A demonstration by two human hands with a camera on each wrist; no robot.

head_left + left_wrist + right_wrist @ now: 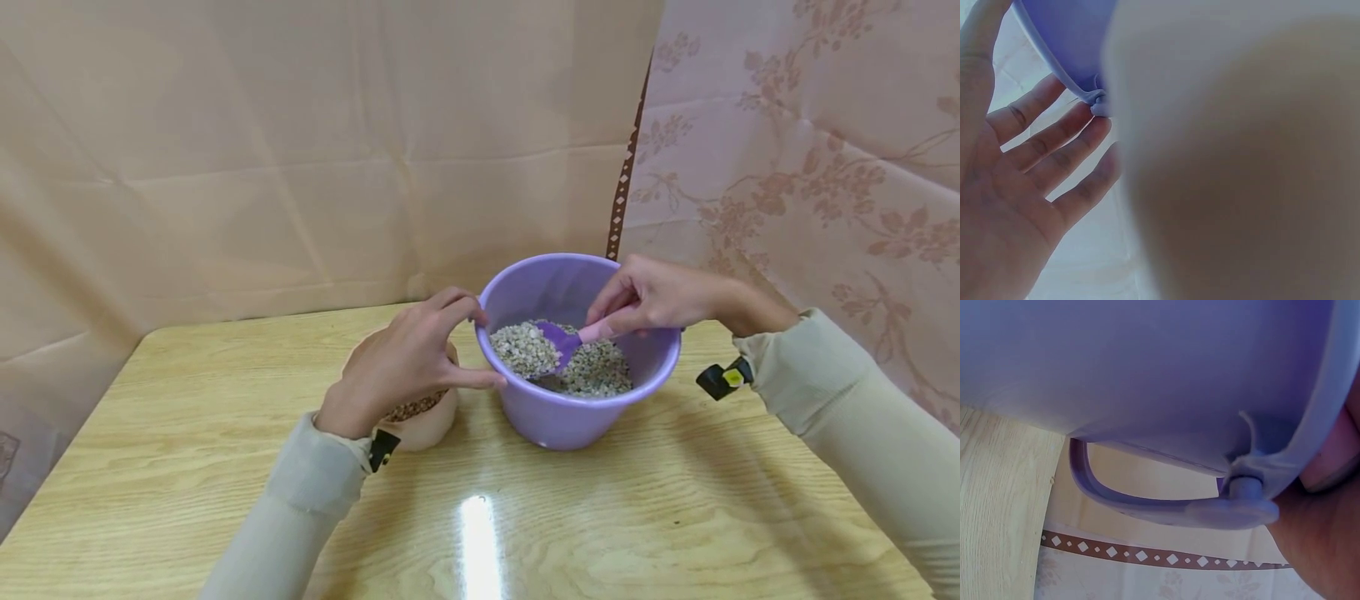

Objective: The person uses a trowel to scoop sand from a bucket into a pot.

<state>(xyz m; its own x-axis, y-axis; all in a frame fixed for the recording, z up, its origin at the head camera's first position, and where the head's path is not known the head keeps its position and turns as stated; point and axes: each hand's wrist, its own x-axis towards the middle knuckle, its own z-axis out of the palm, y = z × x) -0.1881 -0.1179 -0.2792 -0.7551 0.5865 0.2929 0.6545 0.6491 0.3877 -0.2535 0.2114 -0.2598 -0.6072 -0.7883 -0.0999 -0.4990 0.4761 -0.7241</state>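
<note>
A lilac plastic bucket [577, 425] stands on the table, partly filled with pale greenish-grey gravel-like grains [600, 375]. Over its inside my right hand [663, 296] holds a purple scoop [564, 340] by its pink handle [603, 327]. A heap of the grains [525, 348] lies in the scoop, near the left rim. My left hand [405, 358] spreads thumb and fingers against the left rim; in the left wrist view its extended fingers [1063, 153] meet the rim by the handle joint. Below that hand, partly hidden, sits a cream pot [435, 429] with brown grains [414, 408].
The wooden table [225, 400] ends at a beige curtain [300, 167] behind and a floral cloth [810, 167] on the right. The bucket's carrying handle [1147, 509] hangs down outside its wall. A blurred pale surface [1241, 156] fills much of the left wrist view.
</note>
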